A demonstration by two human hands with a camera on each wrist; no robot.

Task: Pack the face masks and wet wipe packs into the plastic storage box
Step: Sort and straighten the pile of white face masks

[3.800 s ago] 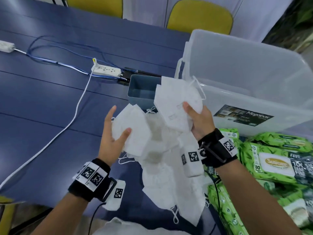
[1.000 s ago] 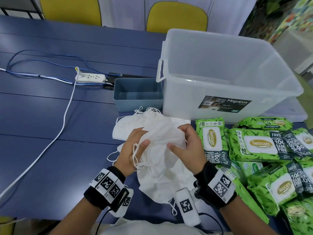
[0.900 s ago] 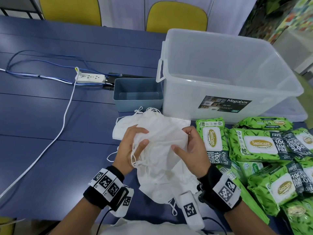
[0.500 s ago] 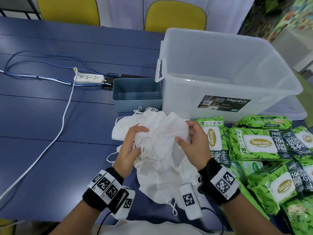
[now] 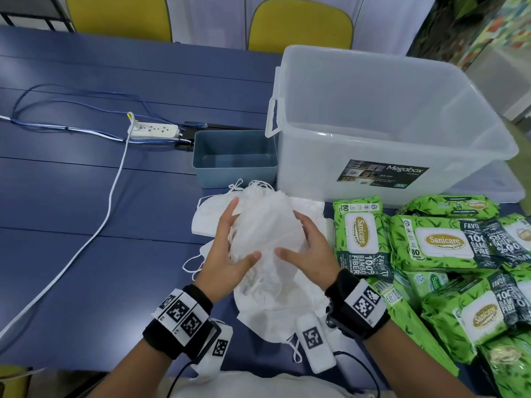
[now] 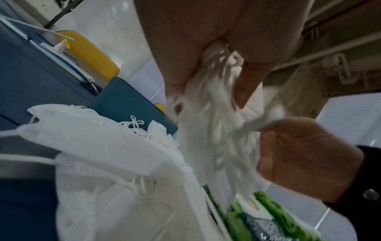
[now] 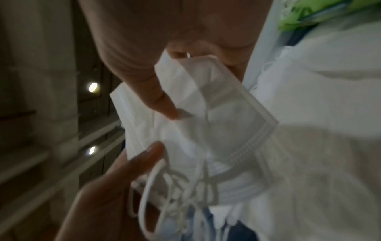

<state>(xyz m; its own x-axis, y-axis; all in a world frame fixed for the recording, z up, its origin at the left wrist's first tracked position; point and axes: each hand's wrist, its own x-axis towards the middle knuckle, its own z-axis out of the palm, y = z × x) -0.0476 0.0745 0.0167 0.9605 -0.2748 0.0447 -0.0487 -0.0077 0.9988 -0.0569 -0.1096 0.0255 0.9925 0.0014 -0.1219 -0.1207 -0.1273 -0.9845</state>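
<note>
Nearest the wearer, a loose heap of white face masks (image 5: 275, 308) lies on the blue worktop (image 5: 71, 239), soft folded fabric with thin elastic ear loops trailing at the edges. Above the heap, the left hand (image 5: 227, 254) and right hand (image 5: 309, 254) hold a bundle of masks (image 5: 267, 225) between them; the fingers (image 6: 245, 84) of the left hand pinch the gathered loops, and the right hand's thumb and fingers (image 7: 156, 101) grip the folded, stitched edges. To the right, green wet wipe packs (image 5: 439, 248) with white oval labels lie overlapping on the worktop. Beyond the masks stands a small blue-grey bin (image 5: 234, 158), and beside it the translucent plastic storage box (image 5: 402, 173), open-topped, bearing a dark label. Farther left lie a white power strip (image 5: 153, 131) and its cables.
</note>
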